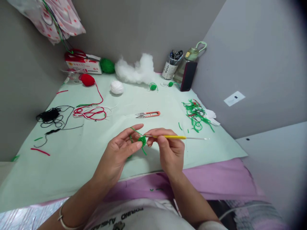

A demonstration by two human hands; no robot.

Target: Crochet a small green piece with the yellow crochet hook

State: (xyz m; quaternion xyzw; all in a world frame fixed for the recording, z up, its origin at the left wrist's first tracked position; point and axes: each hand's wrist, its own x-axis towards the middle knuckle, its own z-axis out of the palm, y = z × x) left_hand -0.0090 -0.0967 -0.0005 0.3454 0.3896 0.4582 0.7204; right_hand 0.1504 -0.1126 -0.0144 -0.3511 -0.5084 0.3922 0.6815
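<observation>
My left hand (120, 148) pinches a small piece of green crochet (142, 140) between thumb and fingers, with green yarn running up over its index finger. A short green tail hangs below the piece. My right hand (169, 147) is closed around the yellow handle of a crochet hook (176, 137), held nearly level. The hook's left tip meets the green piece; its other metal end points right. Beyond both hands, orange thread snips (148, 114) lie on the pale green cloth.
Black yarn (49, 115), a red yarn ball (87, 80) and a white yarn ball (116, 87) lie to the left. White stuffing (135, 68) is piled at the back. A phone (189, 76) leans against a bottle (192, 54). Green yarn scraps (195, 113) lie at right.
</observation>
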